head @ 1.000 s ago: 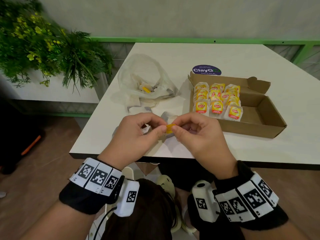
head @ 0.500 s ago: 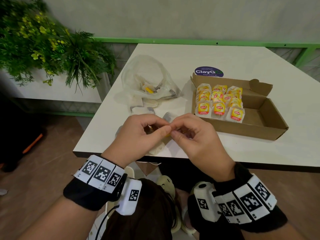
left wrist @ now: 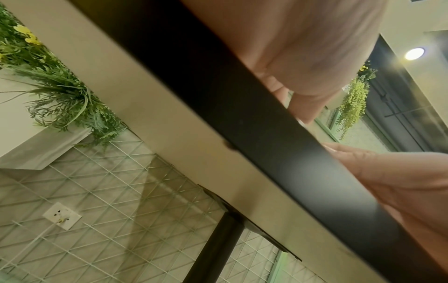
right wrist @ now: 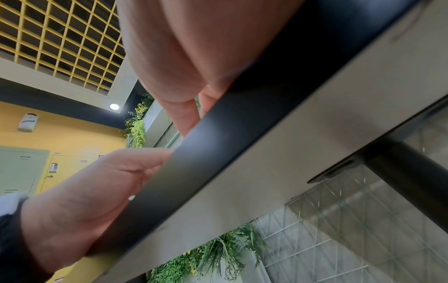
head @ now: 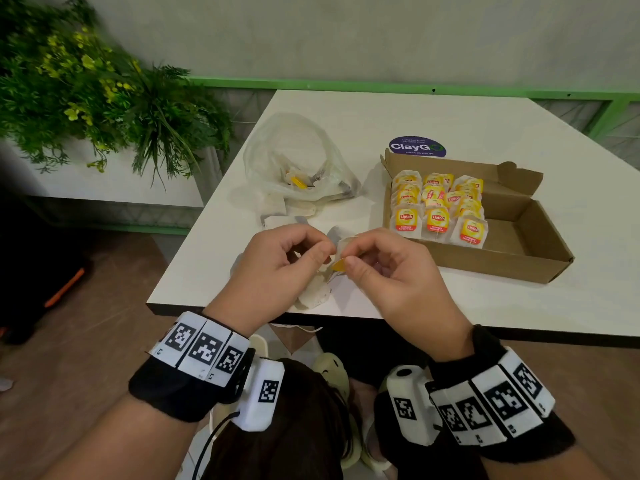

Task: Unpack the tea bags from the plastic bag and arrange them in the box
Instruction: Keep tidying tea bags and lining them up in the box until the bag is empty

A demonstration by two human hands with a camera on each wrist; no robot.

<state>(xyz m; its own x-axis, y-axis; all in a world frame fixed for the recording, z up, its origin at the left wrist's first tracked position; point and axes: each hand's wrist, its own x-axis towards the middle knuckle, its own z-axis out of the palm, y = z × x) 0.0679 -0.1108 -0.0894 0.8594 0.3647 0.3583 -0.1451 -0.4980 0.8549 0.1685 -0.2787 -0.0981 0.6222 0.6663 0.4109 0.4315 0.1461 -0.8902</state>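
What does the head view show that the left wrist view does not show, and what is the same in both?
Only the head view shows the table top: the cardboard box with rows of tea bags, the plastic bag, and the yellow tag pinched by both hands. Only the left wrist view shows the table's underside, its leg and a wall socket. Both show the left hand, the right hand and the plant.

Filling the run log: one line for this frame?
step: tea bag prep | left hand: pinching tea bag | right hand: pinching its tag | box: three rows, right part bare | plastic bag: not empty
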